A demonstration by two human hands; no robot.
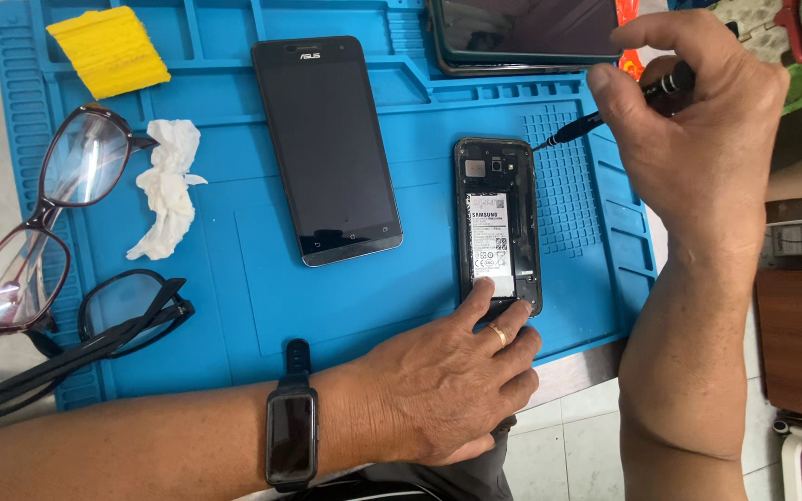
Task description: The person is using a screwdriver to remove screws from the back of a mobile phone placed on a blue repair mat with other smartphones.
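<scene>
On the blue mat (234, 278), going left to right, lie two pairs of glasses at the 9 o'clock edge, a crumpled tissue (167, 186), then a larger black phone (327, 148) face up, and then the small opened phone (498, 223) with its back cover off and its battery showing. This opened phone lies with its long axis running 12 to 6 o'clock, its camera end at 12. The left hand (447, 390), a dark band on its wrist, comes in from 6 o'clock and presses its fingertips (485, 295) flat on the phone's bottom end; the fingers are loosely spread and grasp nothing. The right hand (698, 121) sits at about 2 o'clock from the phone, fingers closed on a black screwdriver (605, 116). The screwdriver slants down toward 8 o'clock, its tip just at the phone's upper right corner. The left hand is the one touching the phone; the right reaches it only through the tool.
</scene>
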